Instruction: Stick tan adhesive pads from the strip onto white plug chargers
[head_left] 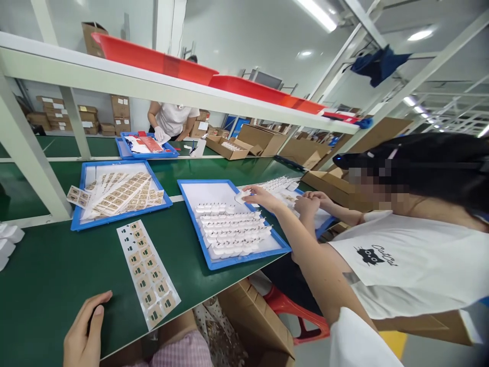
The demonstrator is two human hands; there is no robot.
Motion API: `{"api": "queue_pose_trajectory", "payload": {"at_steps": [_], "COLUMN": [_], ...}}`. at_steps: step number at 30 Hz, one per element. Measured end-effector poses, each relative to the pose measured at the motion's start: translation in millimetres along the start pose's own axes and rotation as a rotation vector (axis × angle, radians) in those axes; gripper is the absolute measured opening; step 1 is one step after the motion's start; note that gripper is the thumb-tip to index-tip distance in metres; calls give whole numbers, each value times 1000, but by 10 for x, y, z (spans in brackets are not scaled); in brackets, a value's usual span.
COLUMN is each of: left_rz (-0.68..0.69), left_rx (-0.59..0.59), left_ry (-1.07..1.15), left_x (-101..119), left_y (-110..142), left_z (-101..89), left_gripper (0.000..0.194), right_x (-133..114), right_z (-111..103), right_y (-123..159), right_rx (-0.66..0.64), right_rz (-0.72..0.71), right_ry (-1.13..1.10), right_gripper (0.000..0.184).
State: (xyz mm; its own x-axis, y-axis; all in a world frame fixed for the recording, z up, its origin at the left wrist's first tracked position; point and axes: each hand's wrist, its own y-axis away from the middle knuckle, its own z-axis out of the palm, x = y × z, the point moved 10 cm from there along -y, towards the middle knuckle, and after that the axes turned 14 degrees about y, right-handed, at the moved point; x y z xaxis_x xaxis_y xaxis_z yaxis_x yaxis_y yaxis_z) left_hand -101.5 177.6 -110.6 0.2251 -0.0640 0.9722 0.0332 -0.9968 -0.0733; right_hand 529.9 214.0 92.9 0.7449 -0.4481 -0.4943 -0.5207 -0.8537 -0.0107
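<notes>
Head view: the right hand (263, 198) pinches a small white piece (241, 197) between thumb and fingers, above the far right side of the middle blue tray (247, 264). Below it, rows of white pieces (233, 232) with dark tips fill the nearer part of that tray. The left hand (88, 326) is empty at the near edge of the green worktop (49, 285), its fingers loosely curled and the thumb apart from them. A sticker sheet (148, 275) lies flat between the left hand and the middle tray, touching neither. Beyond it, the left blue tray (122, 221) holds a fanned pile of sheets (124, 193). More white parts (8, 243) sit at the left edge. To the right, a co-worker's hands (310, 202) meet over another tray (324, 224).
</notes>
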Motion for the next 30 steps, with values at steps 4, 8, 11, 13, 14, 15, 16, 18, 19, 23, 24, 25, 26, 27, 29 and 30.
{"api": "queue_pose_trajectory", "payload": {"at_steps": [4, 8, 11, 13, 14, 15, 16, 18, 19, 23, 24, 25, 26, 27, 29, 30], "left_rz": [70, 83, 128, 158, 169, 182, 195, 225, 236, 243, 235, 224, 210, 192, 159, 141], "left_rx": [-33, -14, -21, -16, -10, -9, -14, -32, -42, -56, -57, -57, -53, -43, -25, -18], "left_ry": [-68, -105, -135, -151, -158, -166, -174, -185, -186, -169, -164, -159, -153, -146, -124, -106], "left_x": [9, 73, 140, 165, 169, 170, 170, 171, 172, 212, 231, 254, 275, 293, 317, 320], "left_y": [-3, 13, 35, 52, 58, 64, 68, 74, 76, 95, 104, 114, 124, 133, 145, 145], "left_z": [22, 25, 64, 71, 66, 63, 62, 66, 69, 85, 99, 116, 131, 140, 149, 145], "left_gripper": [55, 55, 54, 52, 51, 50, 49, 46, 46, 44, 44, 44, 43, 43, 43, 43], "right_x": [391, 561, 593, 594, 592, 586, 581, 565, 558, 525, 509, 487, 457, 418, 300, 218], "right_z": [388, 640, 703, 708, 707, 704, 703, 707, 711, 711, 705, 695, 682, 661, 593, 540], "right_y": [-230, -285, -306, -311, -310, -306, -299, -279, -267, -211, -194, -177, -159, -141, -103, -80], "right_rx": [-195, -316, -353, -370, -380, -388, -398, -415, -421, -424, -420, -413, -403, -387, -327, -277], "right_rz": [144, 188, 196, 195, 192, 187, 181, 167, 163, 166, 166, 164, 159, 151, 123, 105], "right_ry": [137, 237, 278, 296, 304, 311, 318, 328, 332, 353, 361, 371, 383, 398, 442, 472], "right_gripper": [34, 34, 36, 37, 37, 36, 36, 35, 35, 36, 35, 35, 34, 34, 32, 32]}}
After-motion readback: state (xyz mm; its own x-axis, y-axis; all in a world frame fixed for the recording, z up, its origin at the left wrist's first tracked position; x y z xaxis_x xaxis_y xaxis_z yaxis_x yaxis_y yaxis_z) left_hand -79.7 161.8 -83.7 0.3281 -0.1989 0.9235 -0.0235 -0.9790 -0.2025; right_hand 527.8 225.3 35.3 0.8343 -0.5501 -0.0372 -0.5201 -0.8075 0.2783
